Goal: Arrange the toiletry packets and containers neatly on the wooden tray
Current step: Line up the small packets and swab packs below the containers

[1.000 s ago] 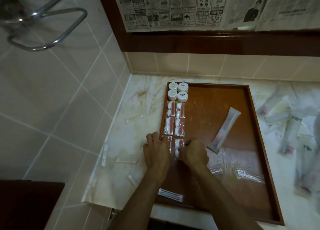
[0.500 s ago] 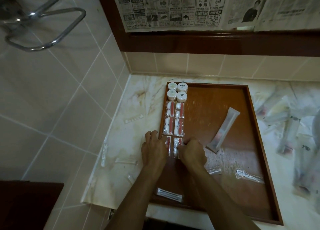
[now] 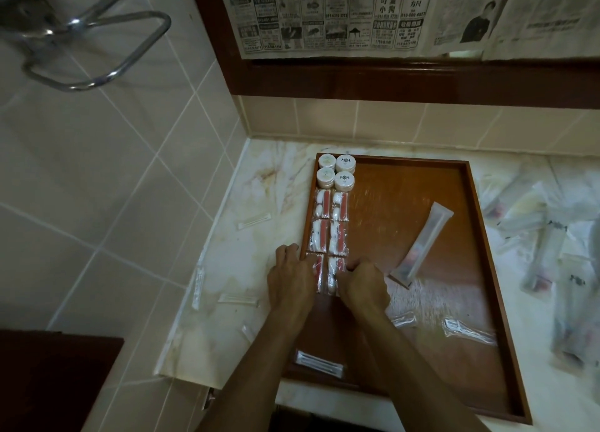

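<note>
A wooden tray [image 3: 474, 210] lies on the marble counter. Several small white jars [image 3: 336, 171] stand in its far left corner. Below them, red-and-white packets [image 3: 330, 225] lie in two tidy columns. My left hand [image 3: 290, 279] lies with fairly straight fingers over the tray's left rim and the nearest left packet [image 3: 318, 271]. My right hand [image 3: 362, 285] has curled fingers pinching the edge of the nearest right packet [image 3: 334, 269]. Both hands partly hide these two packets.
On the tray also lie a long translucent pouch [image 3: 422, 243], set diagonally, clear packets [image 3: 469, 331] and a swab packet [image 3: 319, 363]. Small sachets [image 3: 238, 299] are scattered on the counter at left. A heap of packets [image 3: 552, 253] covers the right counter. A metal rack [image 3: 97, 42] juts from the left wall.
Both hands stay on the nearest row of packets and shift only slightly. Nothing else on the tray has moved.
</note>
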